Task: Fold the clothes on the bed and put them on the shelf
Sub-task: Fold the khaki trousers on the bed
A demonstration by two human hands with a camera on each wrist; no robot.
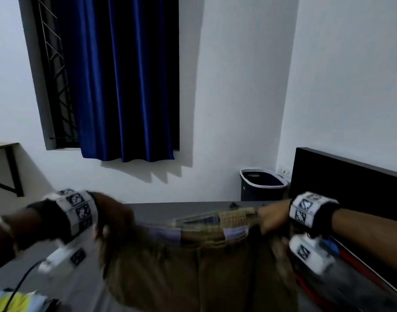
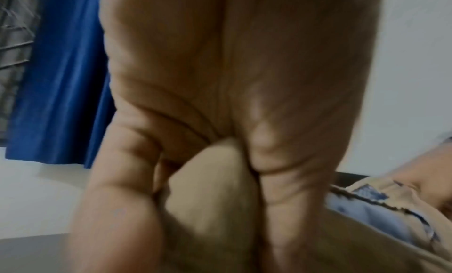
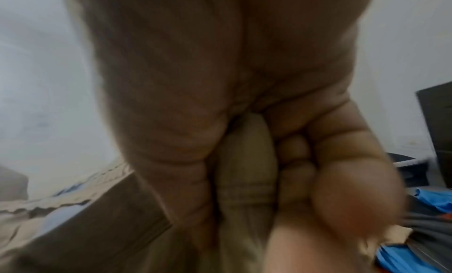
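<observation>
Trousers (image 1: 193,262) waistband clamped between both hands' fingers (image 1: 266,224)

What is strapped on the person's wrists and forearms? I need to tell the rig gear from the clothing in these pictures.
Each wrist wears a black cuff wrapped by a white band printed with square black-and-white markers; the right wrist's band matches. A white boxy camera unit with the same kind of marker hangs under each wrist. A dark cable trails from the left unit. The left forearm shows a silvery bracelet. No sleeves show.

Bkgd items, non-task:
Blue curtain (image 1: 127,86) hanging over barred window (image 1: 55,82), covering most of it; dark basket (image 1: 263,184) standing at white wall (image 1: 233,86) near dark headboard (image 1: 350,183); table (image 1: 4,154) showing at far left edge.
</observation>
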